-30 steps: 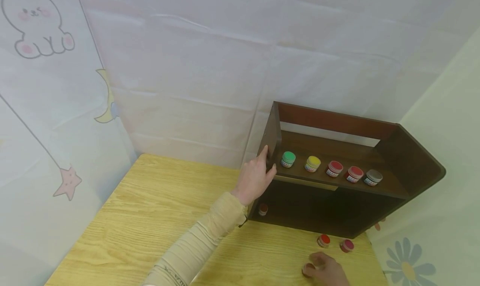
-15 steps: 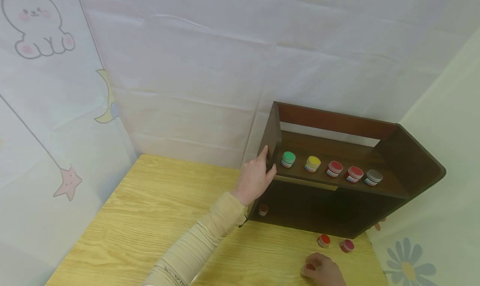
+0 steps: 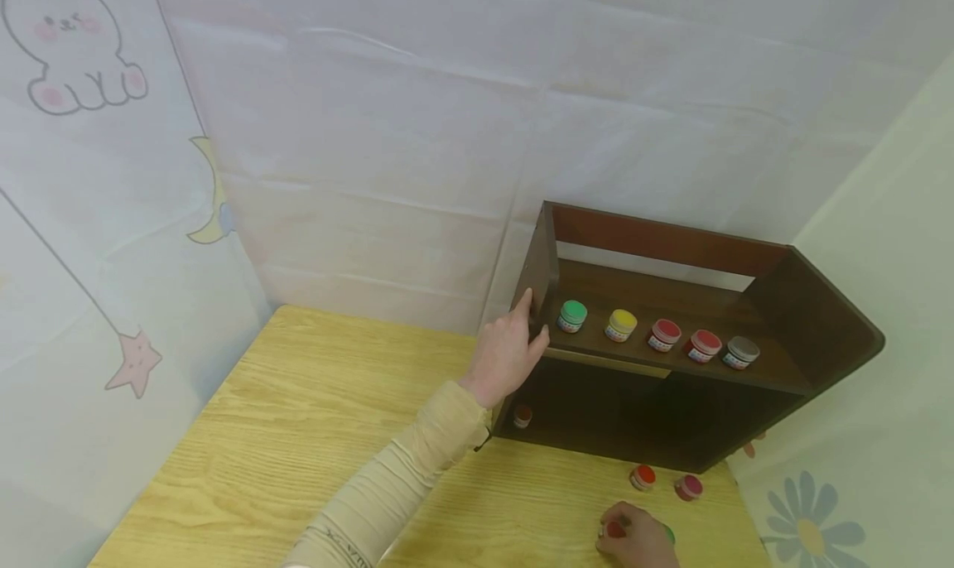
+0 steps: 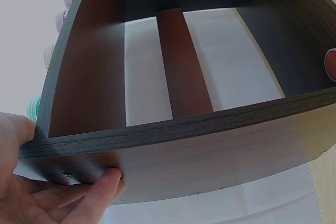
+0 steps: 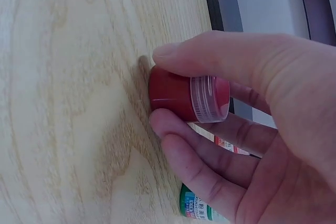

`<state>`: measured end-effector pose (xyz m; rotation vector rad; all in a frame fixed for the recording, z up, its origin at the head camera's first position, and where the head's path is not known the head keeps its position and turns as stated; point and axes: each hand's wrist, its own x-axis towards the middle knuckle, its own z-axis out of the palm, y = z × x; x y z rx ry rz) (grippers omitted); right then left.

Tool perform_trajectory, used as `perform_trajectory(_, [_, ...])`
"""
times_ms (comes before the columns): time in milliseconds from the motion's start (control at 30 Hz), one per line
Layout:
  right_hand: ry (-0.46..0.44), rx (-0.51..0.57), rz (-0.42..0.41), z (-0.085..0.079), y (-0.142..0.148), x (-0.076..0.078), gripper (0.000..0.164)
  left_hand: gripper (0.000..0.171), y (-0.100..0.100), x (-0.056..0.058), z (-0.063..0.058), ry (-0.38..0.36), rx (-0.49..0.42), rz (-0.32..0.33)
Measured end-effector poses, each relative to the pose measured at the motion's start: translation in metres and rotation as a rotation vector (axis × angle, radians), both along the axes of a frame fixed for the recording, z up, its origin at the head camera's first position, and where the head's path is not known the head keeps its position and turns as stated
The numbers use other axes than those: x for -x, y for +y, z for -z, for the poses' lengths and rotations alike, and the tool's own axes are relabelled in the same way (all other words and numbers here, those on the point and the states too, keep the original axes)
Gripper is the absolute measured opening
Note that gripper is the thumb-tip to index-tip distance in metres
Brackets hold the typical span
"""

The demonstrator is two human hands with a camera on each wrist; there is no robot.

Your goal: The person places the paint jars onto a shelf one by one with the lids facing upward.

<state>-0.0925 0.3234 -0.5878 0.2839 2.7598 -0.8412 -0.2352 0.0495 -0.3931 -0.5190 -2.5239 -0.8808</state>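
My left hand [image 3: 504,353] grips the front edge of the left side panel of a dark brown wooden shelf [image 3: 838,311]. In the left wrist view its fingers [image 4: 100,195] lie on the panel's outer face, the thumb at the other side of the edge. Low at the right of the table, my right hand [image 3: 644,541] pinches a small red paint jar [image 5: 170,95] with a clear lid between thumb and fingers. Its base is close over the wood in the right wrist view. A green paint jar [image 5: 197,203] stands beside that hand, partly hidden by it.
Several paint jars line the upper shelf, from a green-lidded jar [image 3: 572,316] to a grey-lidded jar [image 3: 741,353]. One brownish jar [image 3: 522,416] sits in the lower compartment. An orange-red jar [image 3: 643,477] and a magenta jar [image 3: 689,487] stand on the table [image 3: 358,402] before the shelf.
My right hand has shifted slightly left with the red paint jar, and the green jar behind it now shows. The left hand keeps its place on the shelf panel.
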Motion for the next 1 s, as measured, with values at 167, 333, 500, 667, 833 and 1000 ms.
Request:
perform_trajectory(167, [0.039, -0.005, 0.009, -0.002, -0.001, 0.000, 0.022, 0.063, 0.000, 0.001, 0.000, 0.014, -0.009, 0.006])
perform_trajectory(333, [0.104, -0.010, 0.037, -0.005, -0.001, 0.003, 0.021, 0.063, -0.001, 0.001, -0.001, 0.023, -0.008, 0.007])
perform_trajectory(500, [0.164, -0.011, 0.022, -0.011, -0.003, 0.004, 0.022, 0.063, 0.000, 0.002, -0.001, 0.000, -0.003, 0.011])
perform_trajectory(667, [0.194, 0.022, 0.025, -0.018, -0.006, 0.004, 0.023, 0.064, 0.000, 0.002, 0.000, -0.015, 0.001, 0.007])
perform_trajectory(833, [0.261, 0.012, 0.004, -0.022, -0.008, 0.009, 0.024, 0.064, 0.000, 0.002, 0.000, -0.010, 0.000, 0.010])
perform_trajectory(1000, [0.304, 0.019, -0.017, -0.028, -0.009, 0.015, 0.025, 0.064, -0.001, 0.001, 0.001, -0.014, -0.008, 0.014])
